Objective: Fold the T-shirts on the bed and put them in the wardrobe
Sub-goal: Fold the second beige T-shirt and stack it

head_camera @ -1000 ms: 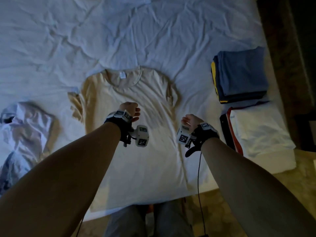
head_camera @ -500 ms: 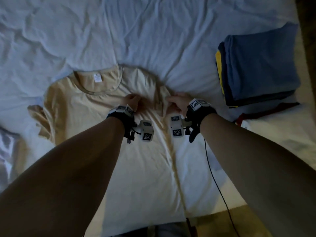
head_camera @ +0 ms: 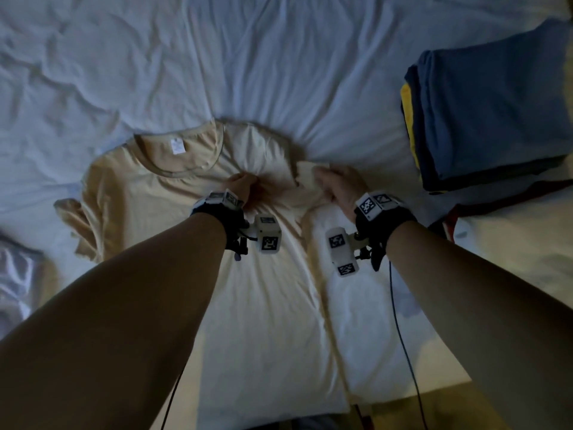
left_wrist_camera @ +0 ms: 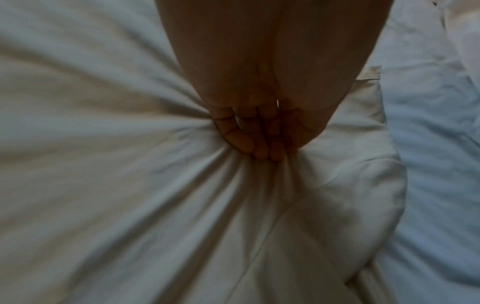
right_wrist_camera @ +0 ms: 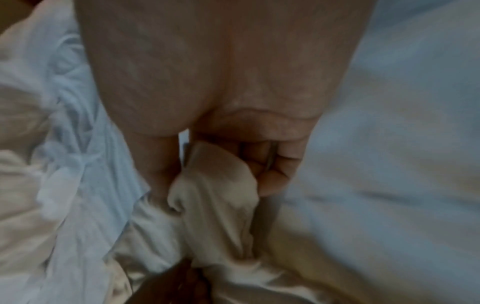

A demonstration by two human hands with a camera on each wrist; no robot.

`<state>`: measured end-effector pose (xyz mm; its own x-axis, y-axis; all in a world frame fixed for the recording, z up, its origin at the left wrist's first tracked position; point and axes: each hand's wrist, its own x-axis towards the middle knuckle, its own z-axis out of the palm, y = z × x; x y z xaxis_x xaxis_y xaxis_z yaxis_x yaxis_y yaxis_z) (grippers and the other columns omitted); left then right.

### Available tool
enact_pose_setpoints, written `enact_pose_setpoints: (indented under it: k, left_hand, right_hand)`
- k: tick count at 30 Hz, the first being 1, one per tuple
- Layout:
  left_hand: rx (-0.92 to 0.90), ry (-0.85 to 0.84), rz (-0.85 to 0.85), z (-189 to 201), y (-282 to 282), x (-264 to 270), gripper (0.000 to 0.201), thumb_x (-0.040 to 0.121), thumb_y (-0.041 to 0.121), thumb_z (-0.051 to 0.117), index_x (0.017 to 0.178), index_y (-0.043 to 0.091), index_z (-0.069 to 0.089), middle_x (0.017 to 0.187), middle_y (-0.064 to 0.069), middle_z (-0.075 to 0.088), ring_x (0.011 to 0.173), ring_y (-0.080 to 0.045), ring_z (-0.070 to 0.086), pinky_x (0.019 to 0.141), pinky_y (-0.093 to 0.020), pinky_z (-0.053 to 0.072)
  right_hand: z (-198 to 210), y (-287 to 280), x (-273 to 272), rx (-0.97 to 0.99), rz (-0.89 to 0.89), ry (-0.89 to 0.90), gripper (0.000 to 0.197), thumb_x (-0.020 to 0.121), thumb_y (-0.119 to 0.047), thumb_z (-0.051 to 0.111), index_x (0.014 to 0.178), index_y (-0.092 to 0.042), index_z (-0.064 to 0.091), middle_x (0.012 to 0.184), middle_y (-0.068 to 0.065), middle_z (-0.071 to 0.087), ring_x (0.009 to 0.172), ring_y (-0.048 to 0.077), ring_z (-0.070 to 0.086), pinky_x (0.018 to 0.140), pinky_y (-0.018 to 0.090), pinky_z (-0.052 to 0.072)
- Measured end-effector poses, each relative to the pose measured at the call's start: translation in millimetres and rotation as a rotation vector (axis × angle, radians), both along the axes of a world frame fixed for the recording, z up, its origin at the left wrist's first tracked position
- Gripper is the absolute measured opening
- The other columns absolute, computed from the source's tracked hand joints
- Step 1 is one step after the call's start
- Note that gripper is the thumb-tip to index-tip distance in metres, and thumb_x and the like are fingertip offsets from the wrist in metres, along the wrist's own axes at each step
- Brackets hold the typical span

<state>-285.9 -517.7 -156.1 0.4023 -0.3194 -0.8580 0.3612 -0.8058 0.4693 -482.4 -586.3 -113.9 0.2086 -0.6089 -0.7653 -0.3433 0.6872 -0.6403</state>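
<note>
A beige T-shirt (head_camera: 173, 218) lies face up on the white bed sheet (head_camera: 279, 63), collar away from me. My left hand (head_camera: 243, 184) is on its chest beside the right shoulder. The fingers (left_wrist_camera: 259, 148) dig into the cloth and bunch it, with creases spreading out from them. My right hand (head_camera: 336, 184) pinches the shirt's right sleeve (head_camera: 310, 169) between thumb and fingers (right_wrist_camera: 272, 174) and holds it a little off the sheet. The shirt's left sleeve (head_camera: 74, 225) lies crumpled at the far side.
A stack of folded shirts (head_camera: 496, 113), blue on top with a yellow one inside, sits at the right. A white folded pile (head_camera: 511, 243) lies below it. A crumpled pale garment (head_camera: 15, 280) is at the left edge. The bed's near edge meets the floor (head_camera: 449, 411).
Both hands moved up from the shirt's middle to its right shoulder. The left one now bunches the cloth, and the right one has taken hold of the sleeve and lifted it.
</note>
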Motion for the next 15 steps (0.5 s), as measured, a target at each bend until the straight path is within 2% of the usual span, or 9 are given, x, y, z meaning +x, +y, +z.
enact_pose_setpoints:
  k: [1, 3, 4, 6, 7, 9, 10, 13, 15]
  left_hand:
    - [-0.005, -0.002, -0.004, 2, 1, 0, 0.028, 0.098, 0.013, 0.049, 0.07, 0.011, 0.056, 0.038, 0.005, 0.056, 0.035, -0.008, 0.054, 0.041, -0.016, 0.042]
    - [-0.017, -0.036, -0.03, 4, 3, -1, 0.027, 0.095, 0.015, 0.052, 0.069, 0.014, 0.058, 0.043, 0.005, 0.059, 0.049, -0.016, 0.058, 0.057, -0.026, 0.046]
    - [-0.028, -0.06, -0.042, 4, 4, -1, 0.025, 0.094, 0.016, 0.055, 0.07, 0.015, 0.06, 0.047, 0.004, 0.062, 0.056, -0.02, 0.058, 0.063, -0.031, 0.048]
    - [-0.061, -0.103, -0.061, 6, 7, -4, 0.016, 0.092, 0.019, 0.058, 0.078, 0.015, 0.064, 0.063, -0.003, 0.065, 0.064, -0.023, 0.059, 0.072, -0.039, 0.053]
    - [-0.077, -0.118, -0.064, 7, 8, -6, 0.012, 0.092, 0.02, 0.059, 0.087, 0.011, 0.066, 0.07, -0.006, 0.064, 0.067, -0.024, 0.059, 0.076, -0.042, 0.054]
    - [-0.098, -0.137, -0.049, 9, 9, -8, 0.021, 0.093, 0.018, 0.059, 0.106, 0.003, 0.064, 0.073, -0.008, 0.06, 0.065, -0.024, 0.057, 0.07, -0.042, 0.054]
    - [-0.111, -0.146, -0.048, 9, 9, -10, 0.023, 0.094, 0.016, 0.057, 0.11, 0.001, 0.062, 0.073, -0.009, 0.059, 0.061, -0.023, 0.056, 0.062, -0.037, 0.053]
    - [-0.115, -0.182, -0.098, 7, 10, -13, 0.015, 0.096, 0.015, 0.052, 0.109, 0.01, 0.059, 0.076, -0.006, 0.058, 0.057, -0.018, 0.053, 0.037, -0.017, 0.043]
    - [-0.124, -0.184, -0.112, 3, 12, -15, 0.016, 0.097, 0.017, 0.053, 0.111, 0.011, 0.056, 0.077, -0.005, 0.057, 0.056, -0.015, 0.052, 0.036, -0.016, 0.04]
  right_hand:
    - [1, 0, -1, -0.045, -0.085, 0.004, 0.022, 0.085, -0.031, 0.066, 0.066, -0.021, 0.068, 0.063, -0.001, 0.064, 0.065, 0.021, 0.06, 0.066, 0.036, 0.05]
    - [0, 1, -4, -0.111, -0.181, -0.024, 0.018, 0.083, -0.042, 0.06, 0.081, -0.029, 0.072, 0.085, 0.007, 0.072, 0.086, 0.031, 0.068, 0.079, 0.05, 0.057]
    - [1, 3, -5, -0.146, -0.179, -0.026, 0.021, 0.082, -0.047, 0.057, 0.09, -0.033, 0.071, 0.095, 0.009, 0.071, 0.093, 0.034, 0.068, 0.084, 0.057, 0.055]
    - [11, 9, -8, -0.147, -0.16, -0.016, 0.033, 0.092, -0.044, 0.051, 0.122, -0.036, 0.06, 0.107, 0.009, 0.066, 0.094, 0.03, 0.066, 0.085, 0.056, 0.055]
    - [15, 12, -10, -0.109, -0.145, -0.009, 0.043, 0.099, -0.037, 0.045, 0.142, -0.031, 0.046, 0.112, 0.007, 0.059, 0.091, 0.025, 0.063, 0.082, 0.052, 0.057]
    - [11, 17, -18, -0.032, -0.125, -0.007, 0.055, 0.104, -0.029, 0.037, 0.155, -0.027, 0.018, 0.124, 0.002, 0.046, 0.089, 0.019, 0.058, 0.072, 0.041, 0.058]
    - [9, 20, -21, -0.015, -0.133, -0.021, 0.057, 0.104, -0.028, 0.037, 0.156, -0.028, 0.012, 0.129, 0.002, 0.043, 0.092, 0.02, 0.058, 0.07, 0.038, 0.058]
    - [3, 29, -26, -0.023, -0.185, -0.047, 0.069, 0.099, -0.018, 0.046, 0.155, -0.035, 0.008, 0.139, 0.008, 0.046, 0.104, 0.028, 0.061, 0.069, 0.038, 0.059]
    - [-2, 32, -28, -0.007, -0.193, -0.086, 0.087, 0.092, -0.009, 0.054, 0.152, -0.044, 0.003, 0.135, 0.016, 0.054, 0.098, 0.027, 0.066, 0.07, 0.037, 0.059]
